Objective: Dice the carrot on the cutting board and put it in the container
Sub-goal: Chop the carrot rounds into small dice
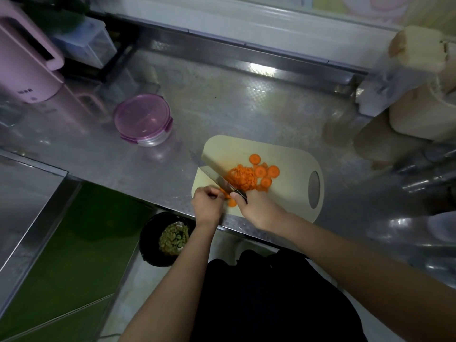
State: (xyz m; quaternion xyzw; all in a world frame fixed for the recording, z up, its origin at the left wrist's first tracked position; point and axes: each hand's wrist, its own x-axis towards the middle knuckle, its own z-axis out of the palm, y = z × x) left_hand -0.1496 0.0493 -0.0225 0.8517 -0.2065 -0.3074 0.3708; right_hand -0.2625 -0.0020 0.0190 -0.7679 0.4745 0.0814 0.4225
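A cream cutting board (pixel 291 154) lies near the counter's front edge. On it sit a pile of diced carrot (pixel 243 177) and several round carrot slices (pixel 265 172) to its right. My right hand (pixel 259 208) grips the handle of a broad knife (pixel 213 172), whose blade rests on the board left of the pile. My left hand (pixel 207 203) pins a few carrot slices (pixel 230 202) at the board's near left corner, right beside the blade. A round clear container with a purple lid (pixel 142 119) stands shut on the counter, up and to the left.
A pink kettle (pixel 27 60) and clear boxes (pixel 86 40) stand at the back left. Beige jars (pixel 419 99) crowd the right side. Below the counter edge, a black bin (pixel 162 239) with food scraps sits on the floor. The steel counter (pixel 246 107) lies between board and wall.
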